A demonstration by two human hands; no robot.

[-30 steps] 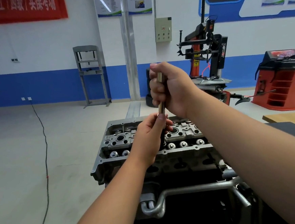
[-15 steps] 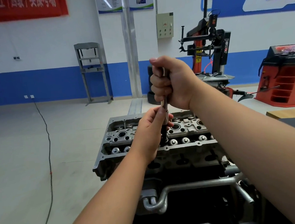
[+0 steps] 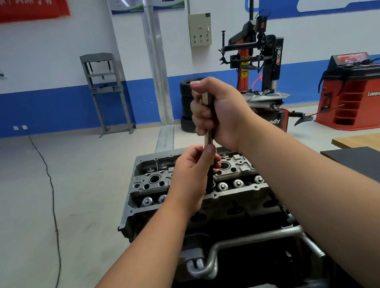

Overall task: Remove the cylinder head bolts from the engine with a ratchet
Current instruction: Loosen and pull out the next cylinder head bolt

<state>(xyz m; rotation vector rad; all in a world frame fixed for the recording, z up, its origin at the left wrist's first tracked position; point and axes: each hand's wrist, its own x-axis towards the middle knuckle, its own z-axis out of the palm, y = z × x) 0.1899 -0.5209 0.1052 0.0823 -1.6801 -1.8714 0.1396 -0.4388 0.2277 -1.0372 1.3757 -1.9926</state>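
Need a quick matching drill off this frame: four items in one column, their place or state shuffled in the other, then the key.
Items:
1. right hand
2. left hand
3. cable
4. pipe

Place or state:
A. lies on the floor, left of the engine
B. grips the upper end of the upright tool
C. bent metal, at the engine's near side
D. holds the tool's lower part, just above the cylinder head

Pairs: 1-B, 2-D, 3-A, 4-C
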